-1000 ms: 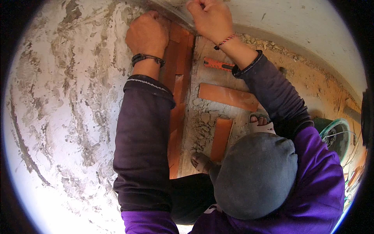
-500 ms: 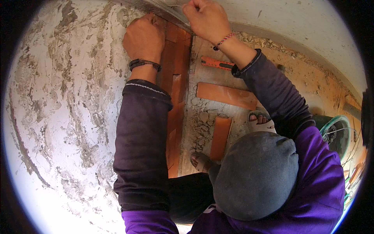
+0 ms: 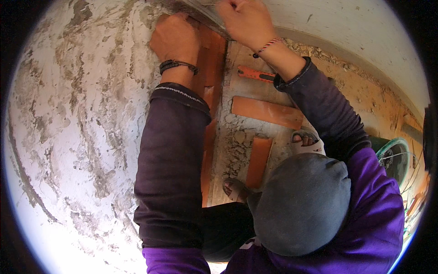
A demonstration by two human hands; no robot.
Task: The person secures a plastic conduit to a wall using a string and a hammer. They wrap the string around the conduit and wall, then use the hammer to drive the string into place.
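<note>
My left hand is closed, its back toward me, at the far end of a strip of reddish-brown bricks beside the rough plastered surface. Its fingertips are hidden, so what they hold cannot be made out. My right hand is closed in a pinch, farther right, in front of the pale wall. A thin pale string runs leftward from its fingers. Below my right wrist lies an orange and black hand tool, like a utility knife. Two loose flat bricks lie nearer to me.
White plaster smeared with grey mortar spreads across the left. Crumbled mortar lies beside the brick strip. A bucket with a green rim stands at the right. My sandalled feet and a rounded grey cloth cap cover part of the floor.
My left hand and forearm have shifted slightly to the right. My right hand has moved a little up and right, still closed. The loose bricks and tool lie as before.
</note>
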